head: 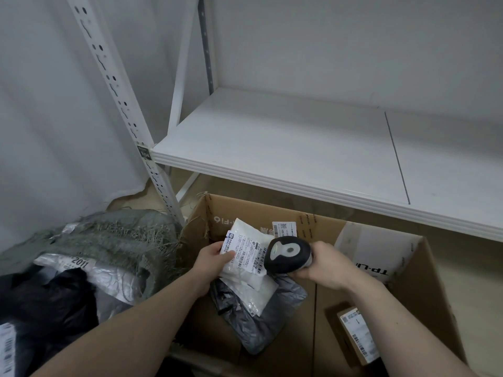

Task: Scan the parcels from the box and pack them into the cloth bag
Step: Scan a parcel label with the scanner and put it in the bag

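1. Gripping a white parcel [246, 254] over the cardboard box [424, 270], near its back wall, the left hand [215, 258] pinches its label edge.
2. Right hand [324, 263] clasps the scanner [288, 254], touching the parcel.
3. Cloth bag [119, 240] sits beside the box's left wall.

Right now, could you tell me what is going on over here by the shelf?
A person is scanning parcels over an open cardboard box. The left hand holds a white parcel with its label facing up, while the right hand grips a handheld scanner aimed at that label. More parcels, including a grey one, lie in the box. To the left, the cloth bag already holds several parcels.
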